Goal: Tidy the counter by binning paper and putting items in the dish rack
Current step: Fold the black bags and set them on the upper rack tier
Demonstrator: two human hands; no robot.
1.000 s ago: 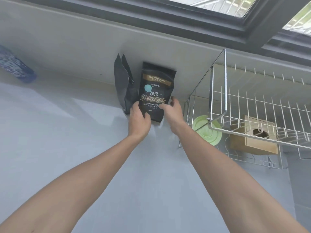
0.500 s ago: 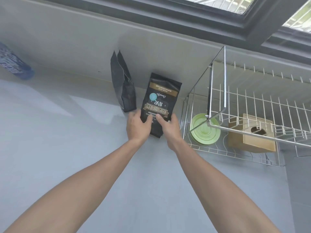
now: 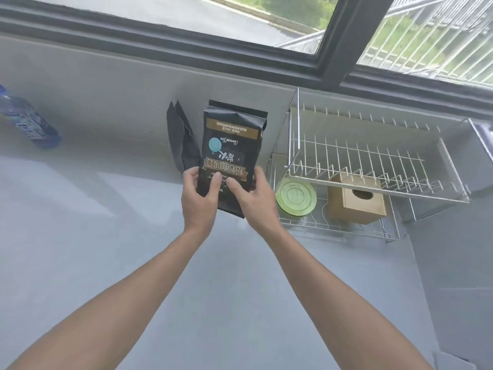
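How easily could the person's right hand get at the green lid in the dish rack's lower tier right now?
Probably not at once: the right hand grips the black coffee bag together with the left hand. The green lid lies close beside it, the dish rack looking open on that side.

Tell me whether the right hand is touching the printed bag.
Touching. The head view shows the right hand with its thumb pressed on the front of the printed bag and fingers behind its right edge; the left hand grips it too.

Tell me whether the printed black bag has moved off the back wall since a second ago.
Yes. The printed black bag, held in the left hand and right hand, has come toward the person, away from the plain black bag at the wall.
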